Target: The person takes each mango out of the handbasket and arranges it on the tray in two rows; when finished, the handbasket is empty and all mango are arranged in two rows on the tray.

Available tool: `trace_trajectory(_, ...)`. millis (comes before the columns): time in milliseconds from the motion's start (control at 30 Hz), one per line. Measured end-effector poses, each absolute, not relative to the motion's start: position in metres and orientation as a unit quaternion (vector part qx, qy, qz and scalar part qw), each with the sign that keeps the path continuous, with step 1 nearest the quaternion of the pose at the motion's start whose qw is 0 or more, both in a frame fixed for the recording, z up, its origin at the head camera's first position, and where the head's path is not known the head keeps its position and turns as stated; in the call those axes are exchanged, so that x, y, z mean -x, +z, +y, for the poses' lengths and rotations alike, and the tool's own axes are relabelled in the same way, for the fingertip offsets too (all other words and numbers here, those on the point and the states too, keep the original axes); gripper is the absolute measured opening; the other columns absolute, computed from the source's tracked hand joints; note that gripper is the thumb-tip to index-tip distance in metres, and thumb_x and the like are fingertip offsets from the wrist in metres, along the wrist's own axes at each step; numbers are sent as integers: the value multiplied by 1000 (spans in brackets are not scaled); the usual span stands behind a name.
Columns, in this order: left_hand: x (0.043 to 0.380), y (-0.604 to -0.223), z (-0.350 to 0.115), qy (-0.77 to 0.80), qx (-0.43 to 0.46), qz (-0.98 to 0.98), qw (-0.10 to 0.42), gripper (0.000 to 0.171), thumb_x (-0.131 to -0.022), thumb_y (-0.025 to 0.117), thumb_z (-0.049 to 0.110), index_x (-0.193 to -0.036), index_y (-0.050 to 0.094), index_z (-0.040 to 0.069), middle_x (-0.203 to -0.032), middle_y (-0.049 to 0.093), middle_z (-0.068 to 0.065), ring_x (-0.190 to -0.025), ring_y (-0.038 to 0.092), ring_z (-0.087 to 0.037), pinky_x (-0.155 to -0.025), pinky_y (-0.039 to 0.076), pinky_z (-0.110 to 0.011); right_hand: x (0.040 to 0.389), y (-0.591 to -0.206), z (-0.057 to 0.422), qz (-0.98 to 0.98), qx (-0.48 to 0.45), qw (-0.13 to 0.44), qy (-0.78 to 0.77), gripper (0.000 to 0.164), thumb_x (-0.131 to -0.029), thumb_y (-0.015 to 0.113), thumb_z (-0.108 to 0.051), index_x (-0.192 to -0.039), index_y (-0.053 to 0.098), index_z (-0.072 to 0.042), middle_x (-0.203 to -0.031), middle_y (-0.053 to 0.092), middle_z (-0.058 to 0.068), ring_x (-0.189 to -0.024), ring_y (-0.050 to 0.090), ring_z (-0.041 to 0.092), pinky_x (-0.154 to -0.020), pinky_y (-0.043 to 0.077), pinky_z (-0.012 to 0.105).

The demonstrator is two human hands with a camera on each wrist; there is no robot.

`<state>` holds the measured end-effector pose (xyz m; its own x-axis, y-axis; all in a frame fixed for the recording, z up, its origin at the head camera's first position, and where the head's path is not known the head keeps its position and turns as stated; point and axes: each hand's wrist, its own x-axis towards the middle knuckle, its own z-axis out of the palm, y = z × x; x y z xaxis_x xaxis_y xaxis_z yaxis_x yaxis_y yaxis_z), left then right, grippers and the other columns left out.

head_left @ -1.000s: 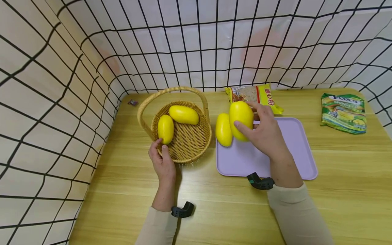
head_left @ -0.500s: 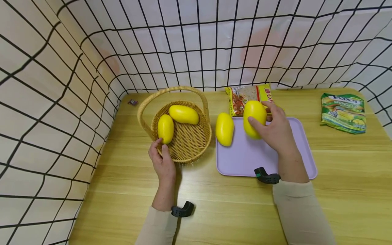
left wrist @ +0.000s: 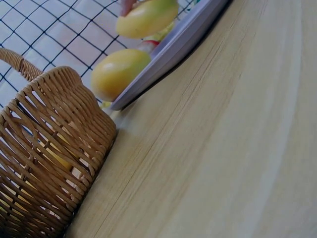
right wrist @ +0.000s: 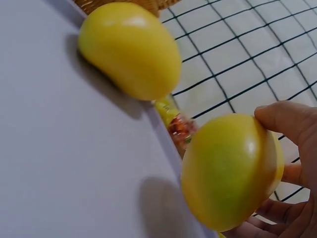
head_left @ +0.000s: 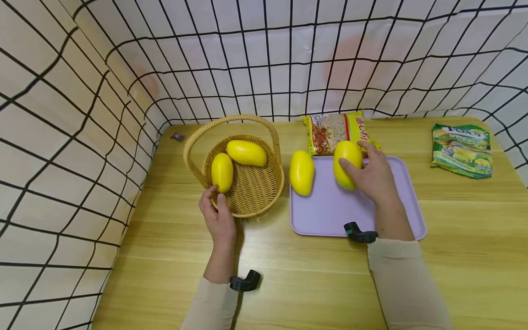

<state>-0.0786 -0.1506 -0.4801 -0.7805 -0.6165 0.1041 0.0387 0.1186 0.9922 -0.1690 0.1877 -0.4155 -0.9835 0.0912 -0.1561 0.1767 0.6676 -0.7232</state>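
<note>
My right hand (head_left: 374, 176) holds a yellow mango (head_left: 347, 165) between thumb and fingers, over the lilac tray (head_left: 326, 220). The right wrist view shows the held mango (right wrist: 230, 171) close above the tray, its shadow falling on the surface. A second mango (head_left: 302, 173) lies at the tray's left edge. My left hand (head_left: 220, 222) grips the near-left rim of a wicker basket (head_left: 255, 197), thumb over the rim. Two more mangoes rest inside: one upright along the left wall (head_left: 222, 172), another lying across the back (head_left: 246, 153).
A yellow food packet (head_left: 330, 133) lies behind the tray, close to the grid-patterned back wall (head_left: 280, 55). At the far right is a green Fox's bag (head_left: 462, 151). A small purple wrapper (head_left: 177, 136) lies at the back left. The basket's tall handle (head_left: 231, 118) arches over it.
My right hand has carried its mango rightward, away from the other mango on the tray, then slightly lower. My left hand has stayed at the basket rim.
</note>
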Motion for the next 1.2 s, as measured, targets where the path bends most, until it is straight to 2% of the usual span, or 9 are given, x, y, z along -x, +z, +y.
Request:
trace_trajectory(133,79,-481,-151,-630,-205,-702,261,30,-101,49,11,-129,57,5,-143,44,-11,-142,37,-22,-122,23,-44,172,-423,189,914,-80,70,-391,89,-92,61,-63,-161,29,-16,-146,45,24,-120,49,41,-92,47,52)
trace_trajectory(267,79,-481,-151,-629,-207,-703,260,29,-100,49,11,-128,57,6,-143,44,-11,-142,37,-24,-122,23,-45,172,-426,189,916,-83,82,-384,87,-93,60,-63,-160,31,-16,-145,45,25,-122,48,42,-93,47,54)
trace_trajectory(467,77,-481,-151,-626,-202,-709,255,30,-101,49,12,-130,56,6,-144,43,-11,-142,36,-23,-122,23,-45,172,-429,190,921,-87,87,-370,87,-93,57,-64,-160,30,-15,-146,46,27,-124,47,43,-97,45,59)
trace_trajectory(1200,79,-481,-150,-626,-201,-704,268,29,-101,49,11,-128,57,5,-142,44,-13,-141,38,-24,-121,24,-46,174,-433,189,924,-94,98,-358,88,-95,55,-64,-161,29,-14,-146,45,28,-124,47,44,-100,44,61)
